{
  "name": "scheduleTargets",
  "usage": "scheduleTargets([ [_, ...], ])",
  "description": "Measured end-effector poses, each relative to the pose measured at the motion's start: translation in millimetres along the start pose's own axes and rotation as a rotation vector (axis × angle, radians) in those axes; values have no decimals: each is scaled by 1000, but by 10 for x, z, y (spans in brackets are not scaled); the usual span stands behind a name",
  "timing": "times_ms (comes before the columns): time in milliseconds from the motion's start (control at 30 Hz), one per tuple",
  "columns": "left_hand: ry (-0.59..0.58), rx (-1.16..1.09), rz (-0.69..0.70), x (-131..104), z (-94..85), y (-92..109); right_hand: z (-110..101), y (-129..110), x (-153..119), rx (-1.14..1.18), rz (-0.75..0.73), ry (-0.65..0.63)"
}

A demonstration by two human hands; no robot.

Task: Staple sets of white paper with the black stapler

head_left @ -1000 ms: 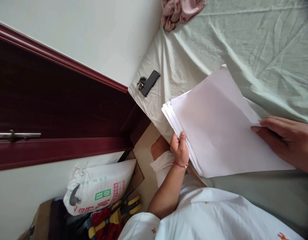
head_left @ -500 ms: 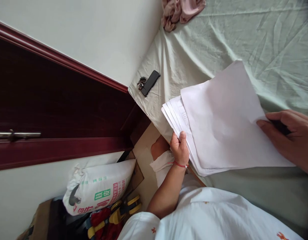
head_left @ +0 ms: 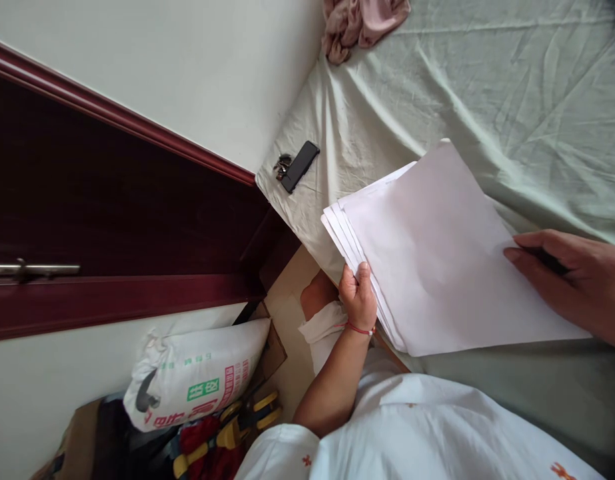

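Note:
My left hand (head_left: 358,297), with a red string bracelet at the wrist, grips the near-left edge of a stack of white paper (head_left: 341,223), thumb on top. Over that stack lies a larger blank white sheet (head_left: 432,253), its far corner raised. My right hand (head_left: 567,277) pinches the sheet's right edge between thumb and fingers. The stack's left edges are fanned slightly apart. Most of the lower papers are hidden beneath the top sheet.
A bed with a pale green sheet (head_left: 487,80) spreads below the papers. On its corner lie a black phone (head_left: 300,167) and keys (head_left: 282,167). Pinkish cloth (head_left: 362,27) sits farther back. At left are a dark red door (head_left: 112,193) and a white printed sack (head_left: 202,367).
My right hand has brought the top sheet leftward and toward me, so it covers more of the stack. The left hand has stayed nearly still.

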State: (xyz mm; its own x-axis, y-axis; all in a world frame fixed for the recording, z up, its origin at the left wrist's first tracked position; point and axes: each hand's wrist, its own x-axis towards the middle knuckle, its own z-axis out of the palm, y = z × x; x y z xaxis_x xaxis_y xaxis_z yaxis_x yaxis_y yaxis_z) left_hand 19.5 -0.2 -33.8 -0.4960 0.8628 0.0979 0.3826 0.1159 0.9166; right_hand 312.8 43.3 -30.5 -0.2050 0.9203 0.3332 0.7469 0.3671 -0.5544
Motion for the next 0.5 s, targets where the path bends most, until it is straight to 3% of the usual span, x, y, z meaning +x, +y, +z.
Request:
scheduleTargets([
  [500, -31, 12, 16, 3, 3, 27, 13, 11, -14, -13, 36, 16],
])
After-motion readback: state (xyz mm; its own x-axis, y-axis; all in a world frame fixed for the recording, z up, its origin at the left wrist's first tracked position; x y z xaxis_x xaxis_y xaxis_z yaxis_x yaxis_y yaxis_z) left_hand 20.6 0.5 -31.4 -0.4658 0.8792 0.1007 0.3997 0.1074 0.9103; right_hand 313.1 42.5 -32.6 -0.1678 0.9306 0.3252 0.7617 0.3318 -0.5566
